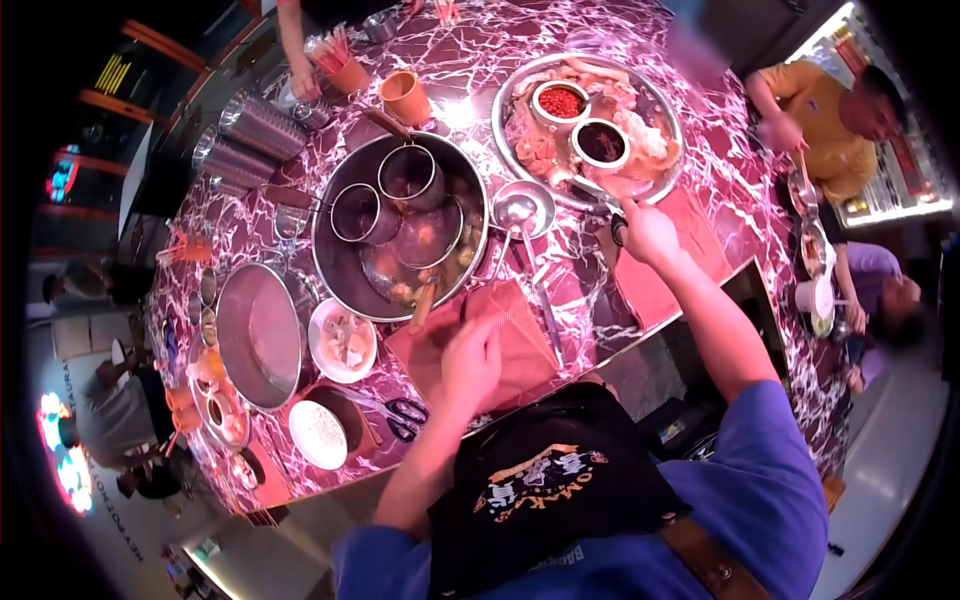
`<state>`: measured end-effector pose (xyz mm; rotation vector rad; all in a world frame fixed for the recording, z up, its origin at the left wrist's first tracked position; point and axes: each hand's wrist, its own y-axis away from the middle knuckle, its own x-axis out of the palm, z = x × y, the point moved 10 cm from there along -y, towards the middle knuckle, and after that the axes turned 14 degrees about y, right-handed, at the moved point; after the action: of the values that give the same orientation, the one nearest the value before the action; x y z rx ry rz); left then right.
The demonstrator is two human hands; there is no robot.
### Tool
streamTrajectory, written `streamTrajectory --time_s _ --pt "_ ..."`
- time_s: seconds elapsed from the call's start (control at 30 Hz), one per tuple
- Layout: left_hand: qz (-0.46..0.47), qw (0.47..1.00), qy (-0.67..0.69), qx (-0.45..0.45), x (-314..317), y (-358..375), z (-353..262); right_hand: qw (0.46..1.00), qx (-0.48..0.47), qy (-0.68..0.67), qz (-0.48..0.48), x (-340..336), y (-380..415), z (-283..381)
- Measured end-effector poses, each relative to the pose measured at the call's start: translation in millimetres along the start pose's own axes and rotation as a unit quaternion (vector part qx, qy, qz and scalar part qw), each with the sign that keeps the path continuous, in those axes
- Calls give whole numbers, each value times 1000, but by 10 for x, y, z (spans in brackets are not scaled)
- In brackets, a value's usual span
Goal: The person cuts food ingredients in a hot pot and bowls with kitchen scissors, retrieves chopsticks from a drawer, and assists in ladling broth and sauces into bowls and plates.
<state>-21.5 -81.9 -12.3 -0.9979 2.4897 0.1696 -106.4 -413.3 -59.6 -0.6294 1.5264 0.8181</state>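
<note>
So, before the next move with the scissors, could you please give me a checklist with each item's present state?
1. Right hand on the scissors: ok, at the metal tray's near edge.
2. Left hand away from the blades: ok, over a reddish-brown napkin.
3. Red-topping bowl and dark-sauce bowl filled: ok, both on the tray.
4. Blade tips clear of the food: cannot tell.
5. Large pot free of utensils: not ok, strainers sit inside.
6. Pot heat off: cannot tell.
</note>
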Motion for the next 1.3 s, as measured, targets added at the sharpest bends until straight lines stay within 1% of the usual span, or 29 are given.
streamTrajectory --time_s 0.03,0.07,0.1,0.13,0.17,0.23,0.27,0.33,0.37,0.43,0.5,0.57,0.6,0.63,0.7,0.77,0.83,0.87,0.9,0.97,1.0,1.03,1.1,1.13,1.17,1.2,1.23,1.27,1.3 --pt "-12 999 -44 27 39 -339 -199 1000 -8 -4 1 3 -42 -49" --pt "-9 995 -100 15 129 -628 -200 999 -9 -33 13 45 -76 -121" --pt "-15 990 -137 33 206 -930 -303 998 -9 -62 27 88 -102 -193" --pt "-7 983 -182 19 303 -1196 -258 993 -16 -76 88 135 -169 -228" --pt "21 973 -225 -38 375 -1396 -289 992 -20 -79 92 85 -193 -255" --pt "36 960 -267 -75 505 -1663 -209 992 -36 -64 99 -48 -294 -280" --pt "35 959 -269 -76 535 -1736 -225 992 -37 -79 94 -161 -324 -289" --pt "69 943 -304 -119 624 -1786 -140 991 -57 -73 99 -230 -412 -324" --pt "69 942 -305 -122 659 -1813 -123 990 -74 -67 103 -248 -455 -324" --pt "59 939 -306 -147 672 -1832 -47 985 -74 -93 123 -272 -505 -393" --pt "52 943 -290 -156 735 -1890 19 987 -82 -91 109 -324 -464 -425" --pt "51 936 -276 -212 803 -1882 206 990 -112 -60 66 -240 -416 -443" --pt "48 937 -266 -221 845 -1869 256 987 -148 -64 2 -310 -320 -402" --pt "57 940 -262 -211 913 -1865 291 989 -142 -27 22 -189 -250 -441" --pt "2 961 -216 -172 947 -1783 269 984 -166 -52 -26 -158 -116 -467" --pt "-4 962 -184 -202 1045 -1632 424 985 -166 -55 -6 -17 -16 -526" --pt "-84 973 -109 -184 1028 -1571 440 980 -179 -81 -45 -89 -19 -555" --pt "-108 973 -75 -190 1057 -1568 511 979 -182 -88 -40 -87 -51 -579" --pt "-109 972 -77 -191 1120 -1597 626 978 -183 -90 -39 -134 -77 -590" --pt "-164 965 -2 -203 1128 -1690 842 973 -198 -114 -29 -258 -184 -636" --pt "-171 961 30 -216 1146 -1716 911 975 -199 -99 -31 -317 -257 -687" --pt "-190 959 54 -202 1165 -1754 995 972 -210 -100 -31 -413 -354 -731" --pt "-207 924 195 -257 1196 -1702 934 975 -214 -52 -22 -528 -467 -812" --pt "-208 916 233 -253 1245 -1692 1045 969 -242 -12 -45 -531 -549 -835" --pt "-209 907 274 -243 1250 -1741 1033 968 -246 -16 -45 -543 -652 -865" --pt "-213 897 291 -257 1270 -1694 1048 961 -273 0 -42 -547 -720 -848" --pt "-241 876 314 -276 1290 -1629 1087 953 -299 17 -37 -546 -769 -818" --pt "-236 857 336 -311 1349 -1582 1133 953 -301 22 -5 -522 -842 -788" --pt "-233 836 357 -344 1402 -1525 1178 951 -310 22 -3 -494 -905 -749"
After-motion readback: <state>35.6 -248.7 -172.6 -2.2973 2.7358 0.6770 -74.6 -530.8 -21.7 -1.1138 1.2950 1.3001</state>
